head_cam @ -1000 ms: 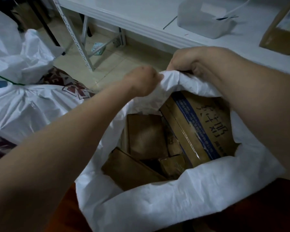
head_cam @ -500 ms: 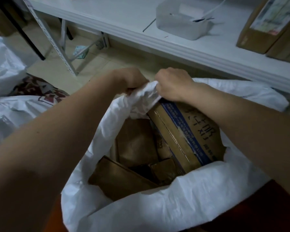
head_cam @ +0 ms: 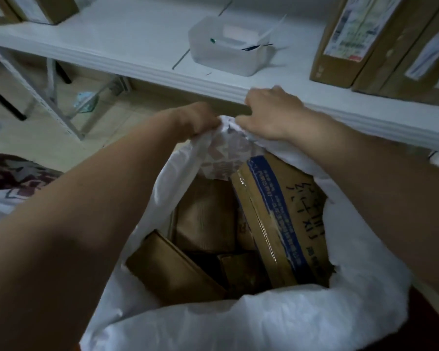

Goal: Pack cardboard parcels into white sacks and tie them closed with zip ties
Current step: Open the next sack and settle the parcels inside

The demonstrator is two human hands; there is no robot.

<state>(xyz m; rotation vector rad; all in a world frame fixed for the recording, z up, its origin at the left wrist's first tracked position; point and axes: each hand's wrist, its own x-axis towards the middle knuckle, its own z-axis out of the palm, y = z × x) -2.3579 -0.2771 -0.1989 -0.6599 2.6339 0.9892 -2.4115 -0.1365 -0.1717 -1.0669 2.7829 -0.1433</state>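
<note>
My left hand [head_cam: 198, 120] and my right hand [head_cam: 269, 115] now sit almost knuckle to knuckle, where a second ago they were well apart on the sack's rim. Both have their fingers curled tight into the far edge of the white sack [head_cam: 238, 323], bunching it into one gather just below the front edge of the surface [head_cam: 137, 39]. I judge that as the start of closing the neck, though the near side of the mouth is gaping wide, so there is plenty of cloth to pull in before any zip tie goes on (none is in either hand).

Inside the sack, from the left: a plain brown parcel [head_cam: 173, 269] lying tilted, a ribbed brown one [head_cam: 205, 216] behind it, and the big carton with the blue stripe [head_cam: 284, 219] leaning against the right wall. It looks full enough.

On the surface stands a clear plastic tub [head_cam: 226, 54], and further right more cardboard boxes [head_cam: 350, 41] wait at its right end.
</note>
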